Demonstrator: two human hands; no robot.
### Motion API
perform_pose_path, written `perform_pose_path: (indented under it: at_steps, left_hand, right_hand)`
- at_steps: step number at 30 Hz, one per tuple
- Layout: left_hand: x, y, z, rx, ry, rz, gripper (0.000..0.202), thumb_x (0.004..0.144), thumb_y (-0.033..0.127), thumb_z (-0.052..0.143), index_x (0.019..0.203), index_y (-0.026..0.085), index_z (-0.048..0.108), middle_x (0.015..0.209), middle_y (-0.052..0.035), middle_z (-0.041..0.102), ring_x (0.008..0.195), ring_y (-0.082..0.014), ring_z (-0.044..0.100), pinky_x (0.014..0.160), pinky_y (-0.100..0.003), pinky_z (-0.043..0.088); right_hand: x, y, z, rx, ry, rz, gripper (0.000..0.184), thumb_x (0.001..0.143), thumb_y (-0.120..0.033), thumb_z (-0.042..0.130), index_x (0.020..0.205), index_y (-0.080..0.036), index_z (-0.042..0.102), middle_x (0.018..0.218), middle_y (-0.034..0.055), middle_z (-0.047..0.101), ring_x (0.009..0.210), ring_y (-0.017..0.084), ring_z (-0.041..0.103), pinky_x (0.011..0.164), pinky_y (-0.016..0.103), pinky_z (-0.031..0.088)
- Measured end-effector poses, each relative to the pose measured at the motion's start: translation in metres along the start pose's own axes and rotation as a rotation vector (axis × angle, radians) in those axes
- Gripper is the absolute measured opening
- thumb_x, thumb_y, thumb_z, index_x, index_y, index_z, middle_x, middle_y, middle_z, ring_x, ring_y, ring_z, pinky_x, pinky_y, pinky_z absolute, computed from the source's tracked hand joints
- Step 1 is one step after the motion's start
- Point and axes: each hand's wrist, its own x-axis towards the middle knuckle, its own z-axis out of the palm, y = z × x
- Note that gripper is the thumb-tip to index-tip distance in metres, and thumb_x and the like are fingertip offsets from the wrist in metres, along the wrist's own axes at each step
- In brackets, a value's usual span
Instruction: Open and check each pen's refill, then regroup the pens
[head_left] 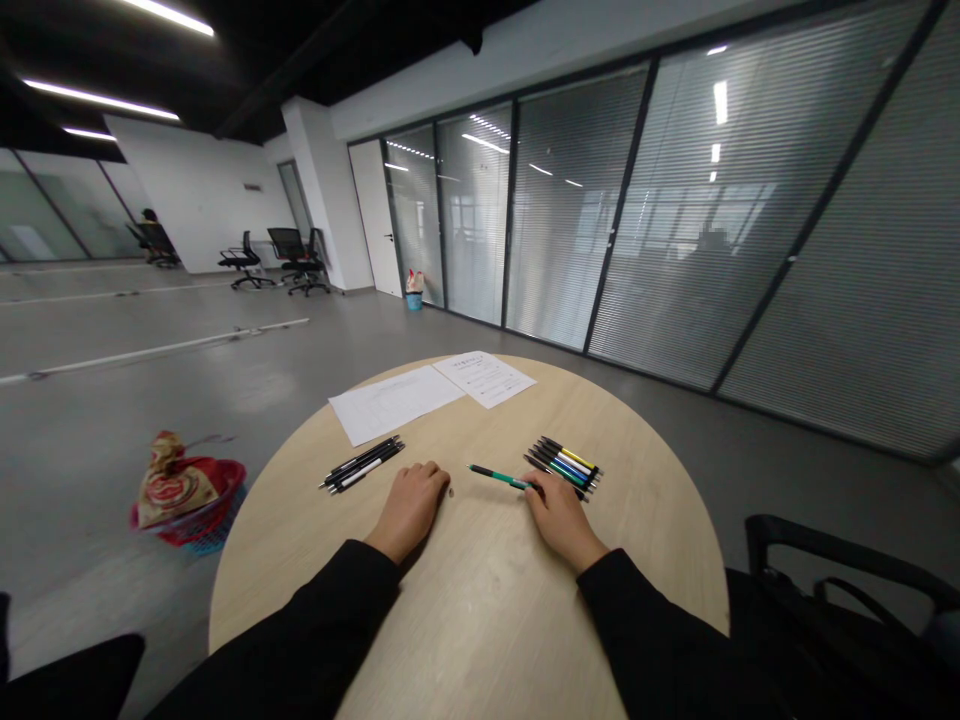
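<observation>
— Two hands on the table (pixel 480 610). What has each got?

— The right hand (pixel 559 517) lies palm down, fingers bent, with its fingertips on the near end of a green pen (pixel 499 477). I cannot tell whether it pinches the pen or only touches it.

— And where does that pen lie?

— Flat on the wood, near the middle of the table, between the two hands. Its tip points left and away, and its other end is under the right fingers.

— The left hand (pixel 411 508)?

— Palm down too, fingers curled under in a loose fist. Nothing shows in it. It rests on the table, apart from the green pen.

— What else is close by?

— Coloured pens (pixel 566 464) lie side by side in a tight row just beyond the right hand, some yellow, white, blue and green among them. Black pens (pixel 362 464) lie bunched together to the left of the left hand, near it but not touching.

— Farther off?

— Some sheets (pixel 395 401) of paper lie at the far edge of the table, overlapping a little. On the floor to the left stands a basket (pixel 191 500) with a red cloth in it. Part of a black chair (pixel 825 560) shows at the right.
</observation>
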Motion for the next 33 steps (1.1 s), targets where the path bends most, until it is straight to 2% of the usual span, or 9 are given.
perform_pose_path:
  at_steps: [6, 16, 20, 24, 26, 30, 33]
  left_hand:
    - [0.0, -0.001, -0.003, 0.016, 0.042, -0.017, 0.024, 0.091, 0.01, 0.045, 0.077, 0.02, 0.062, 0.083, -0.0095, 0.062, 0.078, -0.0249, 0.056, 0.073, -0.036, 0.038]
    - [-0.001, -0.001, -0.002, 0.164, -0.007, -0.031, 0.022, 0.091, 0.007, 0.039, 0.085, 0.018, 0.057, 0.087, -0.0114, 0.061, 0.079, -0.0266, 0.054, 0.071, -0.037, 0.039]
    - [0.0, -0.004, 0.003, 0.052, 0.065, -0.049, 0.019, 0.094, 0.013, 0.038, 0.09, 0.019, 0.055, 0.085, -0.0095, 0.061, 0.077, -0.0252, 0.055, 0.072, -0.037, 0.042]
    - [0.0, -0.008, 0.008, -0.152, 0.184, -0.014, 0.017, 0.094, 0.017, 0.041, 0.104, 0.019, 0.054, 0.096, -0.0094, 0.063, 0.089, -0.0247, 0.059, 0.079, -0.037, 0.047]
    - [0.0, -0.009, 0.009, -0.217, 0.219, -0.014, 0.016, 0.093, 0.018, 0.043, 0.103, 0.02, 0.055, 0.097, -0.009, 0.063, 0.091, -0.0242, 0.06, 0.081, -0.037, 0.048]
    - [0.0, -0.006, 0.006, -0.272, 0.219, -0.039, 0.013, 0.093, 0.023, 0.044, 0.093, 0.02, 0.057, 0.092, -0.007, 0.063, 0.086, -0.0227, 0.06, 0.078, -0.036, 0.049]
    - [0.0, -0.002, 0.003, -0.301, 0.21, -0.069, 0.015, 0.094, 0.027, 0.043, 0.094, 0.02, 0.056, 0.089, -0.0059, 0.063, 0.081, -0.0216, 0.06, 0.075, -0.035, 0.049]
  right_hand:
    - [0.0, 0.004, 0.003, -0.006, -0.001, -0.001, 0.02, 0.09, -0.015, 0.052, 0.098, -0.019, 0.069, 0.095, 0.0066, 0.072, 0.093, 0.022, 0.063, 0.086, 0.032, 0.045]
    - [0.001, 0.004, 0.004, 0.014, 0.001, 0.001, 0.019, 0.09, -0.014, 0.052, 0.096, -0.019, 0.07, 0.093, 0.007, 0.071, 0.091, 0.022, 0.063, 0.085, 0.031, 0.045]
    - [0.001, 0.003, 0.004, 0.021, 0.008, 0.0, 0.019, 0.09, -0.014, 0.052, 0.096, -0.019, 0.07, 0.093, 0.0072, 0.071, 0.091, 0.022, 0.064, 0.084, 0.031, 0.046]
    - [0.0, 0.001, 0.003, 0.027, 0.012, -0.003, 0.019, 0.09, -0.013, 0.052, 0.094, -0.019, 0.069, 0.092, 0.0068, 0.071, 0.09, 0.022, 0.063, 0.083, 0.031, 0.046]
    - [0.0, -0.001, 0.003, 0.04, 0.012, -0.004, 0.019, 0.09, -0.013, 0.052, 0.093, -0.019, 0.069, 0.092, 0.0062, 0.071, 0.09, 0.022, 0.063, 0.083, 0.031, 0.046]
    - [0.001, -0.002, 0.002, 0.066, 0.004, -0.015, 0.019, 0.089, -0.012, 0.052, 0.094, -0.019, 0.069, 0.092, 0.0053, 0.071, 0.09, 0.021, 0.063, 0.083, 0.031, 0.046]
    - [0.001, -0.002, 0.003, 0.071, 0.003, -0.02, 0.019, 0.089, -0.012, 0.052, 0.095, -0.019, 0.069, 0.092, 0.0054, 0.071, 0.09, 0.021, 0.063, 0.083, 0.031, 0.046]
